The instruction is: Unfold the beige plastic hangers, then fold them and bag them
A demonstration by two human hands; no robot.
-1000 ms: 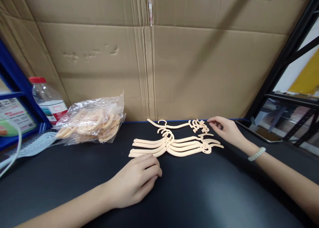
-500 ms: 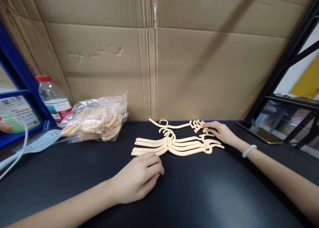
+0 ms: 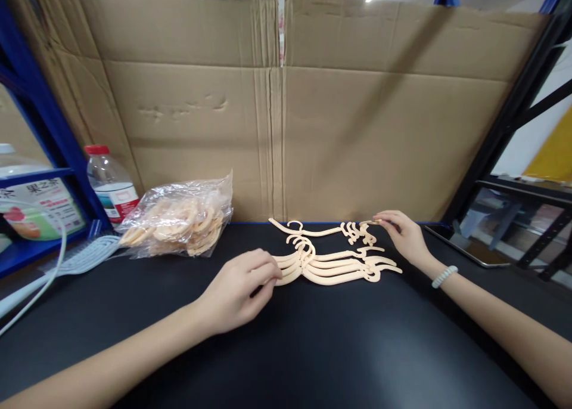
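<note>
On the black table (image 3: pixel 313 349), before a wall of brown cardboard (image 3: pixel 357 129), open surface lies toward the front edge. At the back left a clear plastic bag (image 3: pixel 179 218) holds cream hangers, beside a water bottle (image 3: pixel 109 182). In the middle lies a stack of hangers (image 3: pixel 339 269); the left hand (image 3: pixel 236 287) closes its fingers on its left ends. The right hand (image 3: pixel 404 236) touches the far hangers (image 3: pixel 360 233) behind the stack; whether it grips them, I cannot tell.

smooth cream plastic hangers (image 3: pixel 335 266) on a matt black table (image 3: pixel 313 349), corrugated cardboard (image 3: pixel 357 129) behind.
</note>
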